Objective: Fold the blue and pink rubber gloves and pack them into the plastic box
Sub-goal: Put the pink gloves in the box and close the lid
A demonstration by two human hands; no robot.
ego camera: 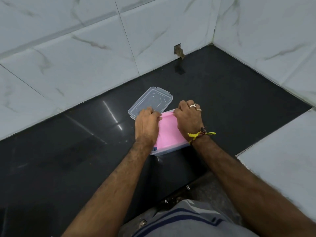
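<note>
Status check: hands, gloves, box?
Left hand and right hand tucking the pink glove into the plastic box. Blue barely visible beneath. Lid off, lying behind.

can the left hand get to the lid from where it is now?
Probably yes. The left hand is curled on the far edge of the pink glove in the plastic box, and the clear lid lies uncovered on the counter just beyond its knuckles, nothing between. It must release the glove first.

Two bare forearms, no sleeves, right hand (pixel 187 117) w/ two rings (pixel 192 105) on fingers, yellow and dark thread band (pixel 201 134) tied at right wrist w/ loose yellow ends, left hand (pixel 147 124) unadorned, grey shirt (pixel 184 221) w/ navy stripes
</note>
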